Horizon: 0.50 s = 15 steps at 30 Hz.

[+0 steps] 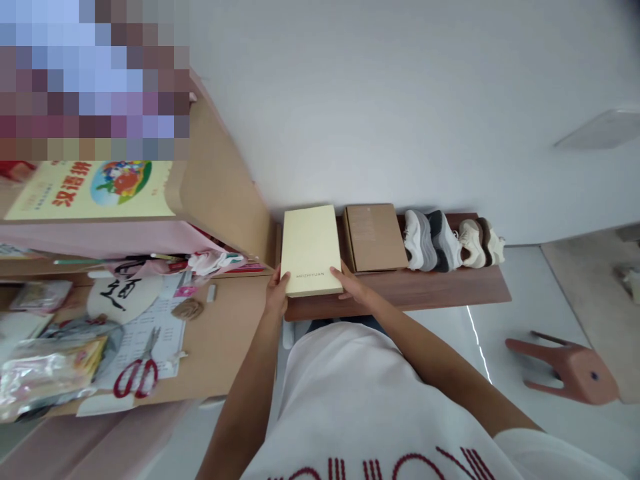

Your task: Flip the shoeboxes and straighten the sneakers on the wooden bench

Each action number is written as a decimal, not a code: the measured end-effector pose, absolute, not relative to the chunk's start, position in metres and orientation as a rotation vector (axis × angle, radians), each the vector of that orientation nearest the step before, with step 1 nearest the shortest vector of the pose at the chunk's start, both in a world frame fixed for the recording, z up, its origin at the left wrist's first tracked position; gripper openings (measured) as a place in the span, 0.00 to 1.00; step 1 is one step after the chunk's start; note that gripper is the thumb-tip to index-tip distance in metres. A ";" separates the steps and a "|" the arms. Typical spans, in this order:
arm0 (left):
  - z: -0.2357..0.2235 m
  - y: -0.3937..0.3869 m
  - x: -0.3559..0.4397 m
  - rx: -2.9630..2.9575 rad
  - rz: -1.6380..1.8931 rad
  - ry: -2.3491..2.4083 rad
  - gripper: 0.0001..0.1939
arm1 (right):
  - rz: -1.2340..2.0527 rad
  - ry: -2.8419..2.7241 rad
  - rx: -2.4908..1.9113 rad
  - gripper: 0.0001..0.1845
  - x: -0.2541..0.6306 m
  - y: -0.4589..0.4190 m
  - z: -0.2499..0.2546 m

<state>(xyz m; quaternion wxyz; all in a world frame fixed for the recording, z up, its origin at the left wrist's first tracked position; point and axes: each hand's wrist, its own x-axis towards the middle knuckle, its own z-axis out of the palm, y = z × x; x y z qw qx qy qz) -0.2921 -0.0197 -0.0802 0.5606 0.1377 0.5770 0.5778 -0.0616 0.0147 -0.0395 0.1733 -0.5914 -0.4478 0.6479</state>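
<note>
Grips a pale yellow MEIZHIYUAN box (311,243) at its near corners with left hand (277,293) and right hand (355,285), closing fingers (347,275) on opposite sides and thumbs (286,276) on top. Aligns its long axis from torso (350,387) to wall (375,100), with lettering (310,275) upright at the near end. Positioned at the left end of a brown wooden shelf (430,291), just beside a cardboard box (377,237); cannot tell whether lifted or resting.

A long, reddish-brown wooden board (430,291) carries, centre to three o'clock, a brown cardboard box (376,237), grey-and-white sneakers (421,241) and cream-and-brown shoes (471,245); at nine o'clock, whether a pale-yellow rectangular box (311,245) touches it is unclear.
</note>
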 end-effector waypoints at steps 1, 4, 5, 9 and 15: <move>-0.082 -0.020 -0.290 0.351 1.362 1.372 0.30 | 1.902 -1.165 -1.683 0.38 -0.061 0.012 -0.044; -0.090 -0.024 -0.281 0.433 1.358 1.412 0.30 | 2.032 -0.871 -1.727 0.32 -0.061 0.009 -0.057; -0.092 -0.025 -0.278 0.447 1.354 1.434 0.29 | 2.037 -0.828 -1.741 0.30 -0.061 0.009 -0.061; -0.100 -0.029 -0.274 0.460 1.329 1.519 0.27 | 2.004 -0.799 -1.800 0.26 -0.065 0.016 -0.070; -0.107 -0.016 -0.286 0.471 1.323 1.565 0.25 | 1.989 -0.868 -1.793 0.23 -0.078 0.026 -0.071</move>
